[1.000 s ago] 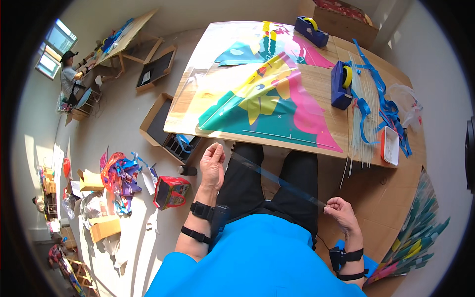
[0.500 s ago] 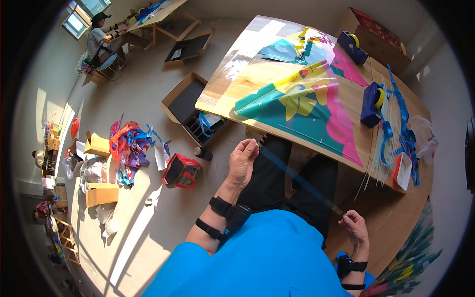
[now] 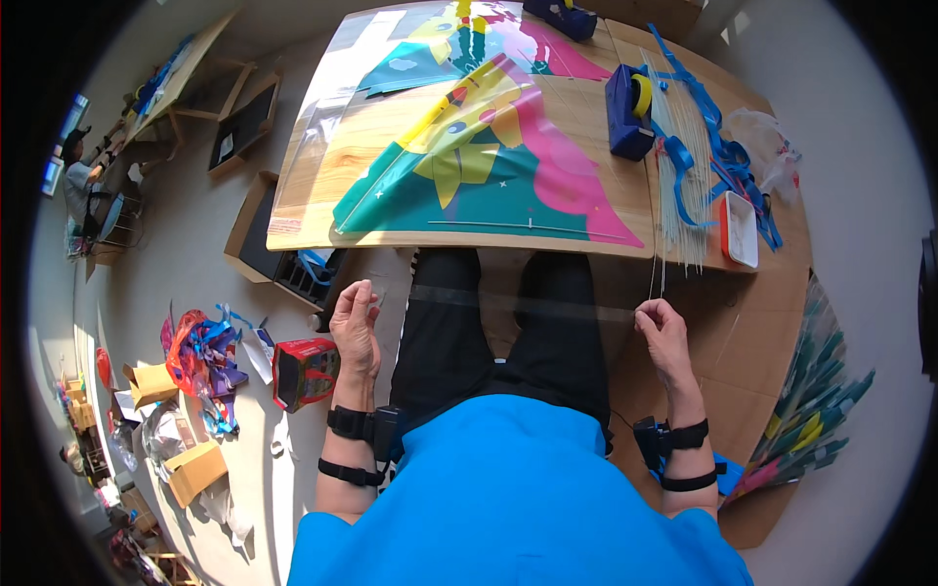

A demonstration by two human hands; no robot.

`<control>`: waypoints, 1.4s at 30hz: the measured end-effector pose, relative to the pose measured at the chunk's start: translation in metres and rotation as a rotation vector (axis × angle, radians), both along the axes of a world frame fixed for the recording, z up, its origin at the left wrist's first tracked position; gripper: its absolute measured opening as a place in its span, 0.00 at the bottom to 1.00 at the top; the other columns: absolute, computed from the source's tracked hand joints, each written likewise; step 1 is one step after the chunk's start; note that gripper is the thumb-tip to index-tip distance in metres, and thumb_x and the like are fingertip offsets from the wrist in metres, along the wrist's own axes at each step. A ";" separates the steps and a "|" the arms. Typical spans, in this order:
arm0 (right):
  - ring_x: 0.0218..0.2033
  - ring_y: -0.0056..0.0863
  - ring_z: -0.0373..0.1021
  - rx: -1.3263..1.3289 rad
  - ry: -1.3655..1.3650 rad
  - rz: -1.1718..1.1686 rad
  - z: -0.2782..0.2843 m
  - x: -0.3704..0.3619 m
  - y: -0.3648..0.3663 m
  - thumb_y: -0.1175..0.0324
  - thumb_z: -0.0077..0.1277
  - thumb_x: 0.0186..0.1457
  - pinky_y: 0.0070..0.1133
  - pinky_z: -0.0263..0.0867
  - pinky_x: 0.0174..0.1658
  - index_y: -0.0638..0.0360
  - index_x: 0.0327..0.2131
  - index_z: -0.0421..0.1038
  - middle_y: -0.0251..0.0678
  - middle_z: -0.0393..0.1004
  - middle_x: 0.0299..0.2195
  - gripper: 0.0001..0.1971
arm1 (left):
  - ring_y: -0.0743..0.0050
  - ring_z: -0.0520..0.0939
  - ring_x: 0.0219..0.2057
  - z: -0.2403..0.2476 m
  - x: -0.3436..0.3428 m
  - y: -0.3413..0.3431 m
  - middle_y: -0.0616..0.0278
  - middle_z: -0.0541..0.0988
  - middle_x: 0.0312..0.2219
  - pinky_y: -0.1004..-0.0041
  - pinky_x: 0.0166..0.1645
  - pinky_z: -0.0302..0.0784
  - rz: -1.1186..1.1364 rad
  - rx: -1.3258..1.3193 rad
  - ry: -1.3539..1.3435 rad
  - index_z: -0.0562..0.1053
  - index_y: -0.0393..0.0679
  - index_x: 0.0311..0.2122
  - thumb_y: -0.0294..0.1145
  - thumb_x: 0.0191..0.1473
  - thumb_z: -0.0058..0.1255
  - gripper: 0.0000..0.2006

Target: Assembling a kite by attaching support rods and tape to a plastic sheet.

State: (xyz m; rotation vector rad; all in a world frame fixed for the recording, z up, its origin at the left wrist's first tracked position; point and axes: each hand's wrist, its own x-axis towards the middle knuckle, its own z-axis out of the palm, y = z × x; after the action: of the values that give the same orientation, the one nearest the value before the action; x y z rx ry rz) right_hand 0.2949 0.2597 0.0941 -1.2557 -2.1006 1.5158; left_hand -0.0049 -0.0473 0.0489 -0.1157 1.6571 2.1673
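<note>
A long, clear strip of tape (image 3: 518, 302) is stretched level across my lap, just off the table's front edge. My left hand (image 3: 357, 327) pinches its left end between thumb and fingers. At the other end, my right hand (image 3: 666, 337) has it in a similar pinch. Beyond the strip, a printed kite sheet (image 3: 557, 186) in green, pink and yellow lies on the wooden table (image 3: 303, 210). A thin white rod (image 3: 479, 225) rests along its near edge. Neither hand touches the kite.
Blue tape dispensers (image 3: 630, 112) stand on the table's right side. Near them are thin white sticks (image 3: 689, 186), blue ribbon (image 3: 728, 146) and a red-rimmed white tray (image 3: 741, 230). Folded kites (image 3: 811, 420) lean at the lower right. Boxes and a red bag (image 3: 303, 371) sit on the floor at left.
My right hand has risen and my left has lowered slightly, so the slanting strip is now nearly level. My view has turned toward the right, with the table now more straight ahead.
</note>
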 end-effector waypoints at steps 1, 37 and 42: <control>0.27 0.12 0.65 -0.006 0.007 -0.022 -0.003 -0.003 0.003 0.75 0.49 0.55 0.13 0.62 0.33 0.62 0.32 0.71 0.24 0.68 0.24 0.02 | 0.88 0.74 0.34 -0.003 -0.001 0.001 0.77 0.76 0.30 0.77 0.42 0.66 0.004 -0.012 -0.003 0.76 0.53 0.35 0.37 0.53 0.57 0.05; 0.25 0.11 0.61 -0.156 -0.086 -0.175 -0.050 -0.019 0.043 0.69 0.52 0.55 0.12 0.60 0.30 0.60 0.34 0.72 0.22 0.67 0.25 0.05 | 0.87 0.74 0.35 -0.015 -0.006 0.014 0.75 0.76 0.31 0.83 0.41 0.66 -0.109 -0.029 -0.331 0.74 0.50 0.41 0.34 0.54 0.56 0.09; 0.26 0.13 0.66 -0.013 -0.059 -0.151 -0.046 -0.053 0.085 0.71 0.53 0.53 0.14 0.63 0.31 0.63 0.32 0.73 0.27 0.72 0.24 0.05 | 0.88 0.72 0.34 -0.013 -0.053 0.042 0.76 0.76 0.30 0.83 0.39 0.64 -0.208 -0.163 -0.092 0.77 0.47 0.39 0.35 0.55 0.56 0.08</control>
State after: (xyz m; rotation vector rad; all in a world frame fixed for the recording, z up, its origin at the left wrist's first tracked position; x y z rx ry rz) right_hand 0.2424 0.3452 0.0483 -1.4453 -1.9835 1.4472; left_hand -0.0583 -0.0055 0.0356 -0.0842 1.7099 1.8468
